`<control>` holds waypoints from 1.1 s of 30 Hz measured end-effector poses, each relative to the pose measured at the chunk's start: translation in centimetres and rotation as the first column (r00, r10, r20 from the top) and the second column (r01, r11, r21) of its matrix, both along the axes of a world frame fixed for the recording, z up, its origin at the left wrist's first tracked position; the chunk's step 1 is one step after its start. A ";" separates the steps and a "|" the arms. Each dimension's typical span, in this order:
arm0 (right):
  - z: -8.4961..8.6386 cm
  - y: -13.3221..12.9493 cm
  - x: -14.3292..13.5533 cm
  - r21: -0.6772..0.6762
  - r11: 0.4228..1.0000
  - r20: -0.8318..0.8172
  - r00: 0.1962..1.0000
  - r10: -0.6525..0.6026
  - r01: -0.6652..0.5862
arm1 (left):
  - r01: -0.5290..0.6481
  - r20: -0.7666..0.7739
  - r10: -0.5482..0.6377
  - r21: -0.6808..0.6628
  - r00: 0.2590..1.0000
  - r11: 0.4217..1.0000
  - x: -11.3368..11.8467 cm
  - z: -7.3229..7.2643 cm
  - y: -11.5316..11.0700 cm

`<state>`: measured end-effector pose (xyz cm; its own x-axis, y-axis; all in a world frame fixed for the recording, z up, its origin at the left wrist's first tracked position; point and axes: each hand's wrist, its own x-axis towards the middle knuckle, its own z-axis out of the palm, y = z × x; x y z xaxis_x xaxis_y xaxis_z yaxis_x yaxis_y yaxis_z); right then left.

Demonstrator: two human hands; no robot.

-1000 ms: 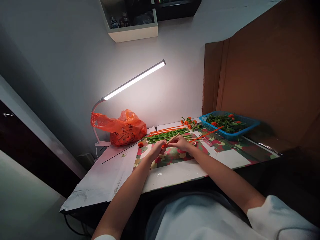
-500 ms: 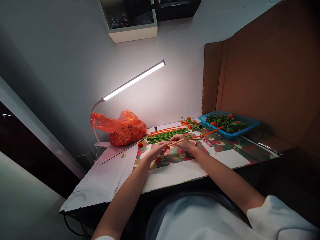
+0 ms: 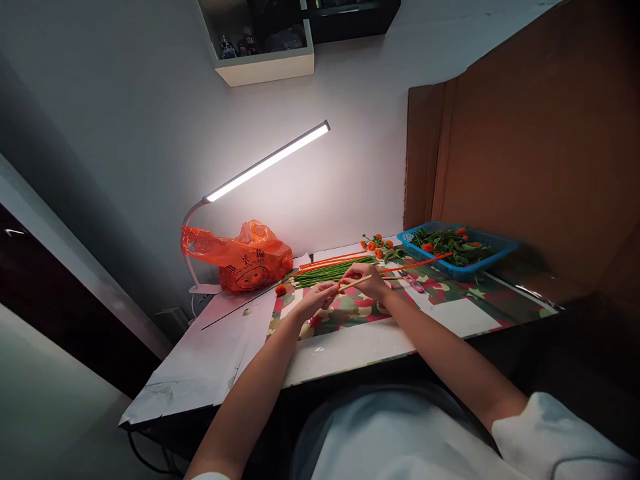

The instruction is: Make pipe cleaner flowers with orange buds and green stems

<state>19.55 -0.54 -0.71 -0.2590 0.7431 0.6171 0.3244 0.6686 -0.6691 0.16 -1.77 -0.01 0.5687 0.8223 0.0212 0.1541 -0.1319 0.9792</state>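
Observation:
Above the middle of the table, my left hand point(image 3: 319, 298) pinches one end of a thin pale wooden stick point(image 3: 356, 283). A bit of orange shows at the fingertips there, around or against the stick. Close beside it, my right hand point(image 3: 369, 279) is closed on a long orange pipe cleaner point(image 3: 417, 263), whose free length reaches right over the blue basket's edge. The stick's other end passes in front of my right hand. Just behind the hands lie green stems point(image 3: 325, 272) in a row and more orange pipe cleaners point(image 3: 333, 259). The exact finger grips are partly hidden.
A blue basket point(image 3: 507, 250) of leaves and orange flowers stands at the right. Pink scissors point(image 3: 414, 283) and orange flowers point(image 3: 379, 245) lie nearby; one flower head point(image 3: 281, 290) sits left. An orange plastic bag point(image 3: 255, 263) stands by the lit lamp point(image 3: 270, 160). Cardboard point(image 3: 525, 153) rises at right.
My right hand has shifted slightly, and its fingers are more raised. The pipe cleaner's free end has moved a little to the right. My left hand stays nearly in place.

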 end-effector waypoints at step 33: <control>0.3 1.7 1.7 0.040 0.997 -0.027 0.998 -0.065 0.066 | 0.101 -0.315 -0.038 0.186 0.948 0.977 -1.8 0.6 1.0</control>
